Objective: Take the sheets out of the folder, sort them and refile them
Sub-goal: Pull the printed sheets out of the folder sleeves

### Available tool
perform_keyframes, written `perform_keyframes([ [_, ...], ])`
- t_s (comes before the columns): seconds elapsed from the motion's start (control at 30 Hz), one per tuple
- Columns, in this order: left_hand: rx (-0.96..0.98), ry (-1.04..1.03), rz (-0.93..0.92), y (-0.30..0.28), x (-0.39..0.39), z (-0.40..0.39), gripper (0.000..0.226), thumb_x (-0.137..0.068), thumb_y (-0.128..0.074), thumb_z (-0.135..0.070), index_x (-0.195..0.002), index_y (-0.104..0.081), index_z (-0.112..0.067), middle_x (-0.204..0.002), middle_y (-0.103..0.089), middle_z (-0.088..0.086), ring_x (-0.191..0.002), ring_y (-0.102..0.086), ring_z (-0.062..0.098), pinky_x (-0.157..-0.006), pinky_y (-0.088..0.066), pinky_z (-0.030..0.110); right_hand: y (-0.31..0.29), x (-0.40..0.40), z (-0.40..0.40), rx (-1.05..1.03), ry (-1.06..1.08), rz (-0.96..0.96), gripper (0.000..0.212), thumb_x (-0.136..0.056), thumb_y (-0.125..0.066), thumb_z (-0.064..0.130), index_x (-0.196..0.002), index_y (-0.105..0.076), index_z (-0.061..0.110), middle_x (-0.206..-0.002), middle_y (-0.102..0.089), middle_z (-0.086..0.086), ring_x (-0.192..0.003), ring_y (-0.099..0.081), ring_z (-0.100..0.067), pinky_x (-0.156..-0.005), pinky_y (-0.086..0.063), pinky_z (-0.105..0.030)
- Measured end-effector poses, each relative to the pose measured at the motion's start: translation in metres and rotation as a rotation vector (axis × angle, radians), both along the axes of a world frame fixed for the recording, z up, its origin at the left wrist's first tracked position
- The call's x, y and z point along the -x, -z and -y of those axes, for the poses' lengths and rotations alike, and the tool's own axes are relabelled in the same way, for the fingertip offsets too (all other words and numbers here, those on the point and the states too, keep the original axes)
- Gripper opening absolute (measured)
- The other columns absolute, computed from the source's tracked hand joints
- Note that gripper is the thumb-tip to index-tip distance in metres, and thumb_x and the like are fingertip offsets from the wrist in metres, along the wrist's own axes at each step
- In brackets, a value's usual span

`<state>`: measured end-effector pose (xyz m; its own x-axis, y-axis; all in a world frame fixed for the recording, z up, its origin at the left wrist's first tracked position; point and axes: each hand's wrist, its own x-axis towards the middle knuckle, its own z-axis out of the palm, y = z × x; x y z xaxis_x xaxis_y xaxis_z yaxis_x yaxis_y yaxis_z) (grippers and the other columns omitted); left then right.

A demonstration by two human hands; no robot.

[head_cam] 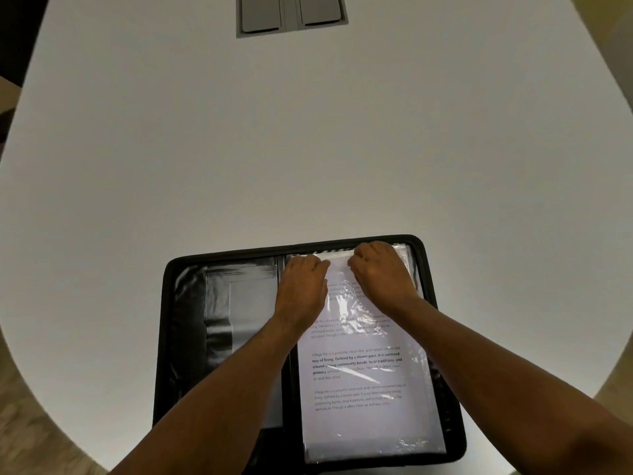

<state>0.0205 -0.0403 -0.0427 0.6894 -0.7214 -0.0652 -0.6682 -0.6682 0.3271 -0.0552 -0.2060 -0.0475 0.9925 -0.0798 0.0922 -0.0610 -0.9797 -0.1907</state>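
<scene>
A black zip folder (171,337) lies open near the table's front edge. Its right half holds a clear plastic sleeve with a printed sheet (363,382) inside, text facing up. Both my hands are at the top of that sleeve. My left hand (301,289) lies on the sleeve's upper left with fingers curled at its top edge. My right hand (380,269) has its fingers curled at the sleeve's upper edge, pinching the white top of the sheet. The fingertips of both hands are hidden. The folder's left half shows a dark inner pocket (239,303).
The white rounded table (308,149) stretches far beyond the folder. A grey cable hatch (291,15) is set in its far middle. Wood floor shows past the table's edges at lower left and right.
</scene>
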Motion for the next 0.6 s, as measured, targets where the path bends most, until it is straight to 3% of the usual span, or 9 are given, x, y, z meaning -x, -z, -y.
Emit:
perform_keyframes([
  [0.07,0.009,-0.001,0.019,0.003,-0.001,0.0,0.024,-0.088,-0.066,-0.02,-0.11,-0.068,-0.011,-0.102,-0.066,0.006,-0.097,-0.059,0.024,-0.092,-0.046,0.037,-0.001,-0.002,0.001,-0.002,-0.026,-0.001,0.021,-0.075,-0.08,0.011,-0.094,-0.072,0.009,-0.09,-0.067,-0.008,-0.083,-0.061,-0.022,-0.076,-0.049,-0.034],
  [0.2,0.067,-0.014,0.007,0.008,-0.002,-0.004,0.01,-0.089,-0.062,-0.016,-0.094,-0.068,-0.012,-0.092,-0.065,0.004,-0.088,-0.059,0.021,-0.085,-0.046,0.034,-0.012,-0.008,-0.001,-0.062,-0.093,-0.125,0.006,-0.087,-0.068,0.015,-0.088,-0.068,0.009,-0.08,-0.063,-0.006,-0.067,-0.057,-0.019,-0.059,-0.048,-0.031],
  [0.33,0.099,-0.035,-0.03,0.004,0.002,-0.006,0.026,-0.086,-0.066,-0.013,-0.112,-0.065,-0.011,-0.106,-0.065,0.006,-0.099,-0.059,0.023,-0.086,-0.047,0.035,-0.026,-0.018,-0.001,-0.149,0.044,-0.326,0.024,-0.103,-0.04,0.028,-0.102,-0.06,0.014,-0.084,-0.064,-0.003,-0.067,-0.056,-0.018,-0.061,-0.049,-0.033],
  [0.47,0.053,-0.034,-0.047,-0.001,0.001,-0.004,0.037,-0.09,-0.062,-0.015,-0.127,-0.059,-0.009,-0.117,-0.063,0.009,-0.108,-0.056,0.026,-0.091,-0.045,0.038,-0.029,-0.031,0.006,-0.179,0.09,-0.427,0.017,-0.099,-0.051,0.021,-0.108,-0.063,0.014,-0.092,-0.069,-0.008,-0.078,-0.062,-0.022,-0.069,-0.054,-0.034],
  [0.6,0.029,-0.024,-0.038,0.001,-0.002,-0.005,0.023,-0.092,-0.059,-0.017,-0.113,-0.068,-0.012,-0.105,-0.065,0.005,-0.098,-0.056,0.021,-0.083,-0.045,0.033,-0.033,-0.039,0.008,-0.139,0.079,-0.513,0.034,-0.09,-0.066,0.019,-0.123,-0.059,0.012,-0.114,-0.066,-0.009,-0.1,-0.062,-0.024,-0.086,-0.052,-0.036],
])
